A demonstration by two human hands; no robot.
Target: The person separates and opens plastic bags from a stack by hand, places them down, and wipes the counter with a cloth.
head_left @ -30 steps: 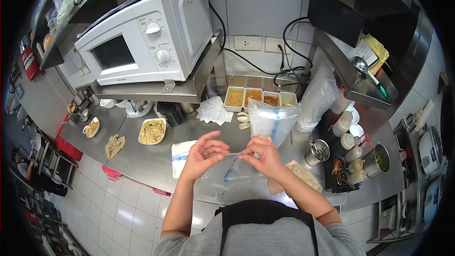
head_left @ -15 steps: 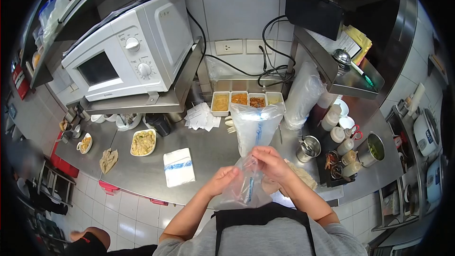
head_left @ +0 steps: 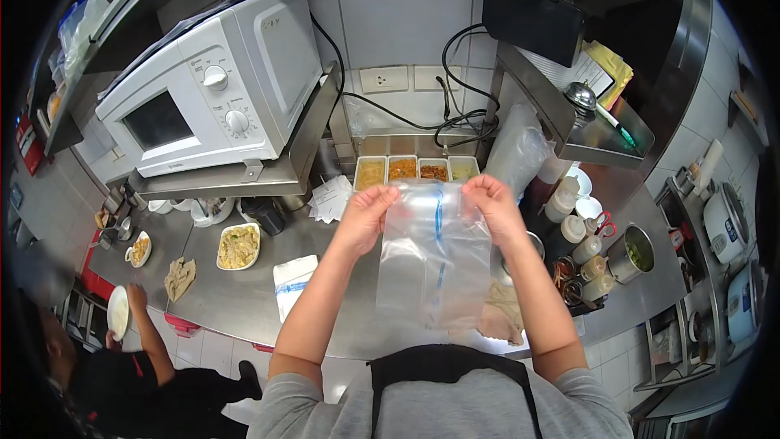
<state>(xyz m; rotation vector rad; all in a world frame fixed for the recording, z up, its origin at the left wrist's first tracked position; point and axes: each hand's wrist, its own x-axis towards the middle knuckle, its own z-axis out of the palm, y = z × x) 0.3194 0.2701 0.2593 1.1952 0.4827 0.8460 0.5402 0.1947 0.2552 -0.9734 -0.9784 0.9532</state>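
Note:
A clear plastic bag [head_left: 437, 264] with a blue printed strip hangs spread flat in front of me. My left hand [head_left: 370, 213] pinches its upper left corner. At its upper right corner, my right hand [head_left: 494, 202] pinches the edge the same way. Through the bag the steel counter shows faintly. Behind its top edge stand white tubs of food [head_left: 403, 169]. To the left of the bag lies a folded white stack with a blue stripe [head_left: 294, 284], partly covered by my left forearm. A tan cloth [head_left: 501, 313] shows beside the bag's lower right.
A white microwave [head_left: 211, 89] sits on a raised shelf at left. Below it stands a bowl of food [head_left: 239, 245]. Squeeze bottles [head_left: 573, 230] and a steel pot [head_left: 631, 254] crowd the right. At lower left, a co-worker holds a white bowl [head_left: 119, 313].
Both hands have moved up and away from my body and apart, stretching the bag out flat. A co-worker with a white bowl has come into view at lower left.

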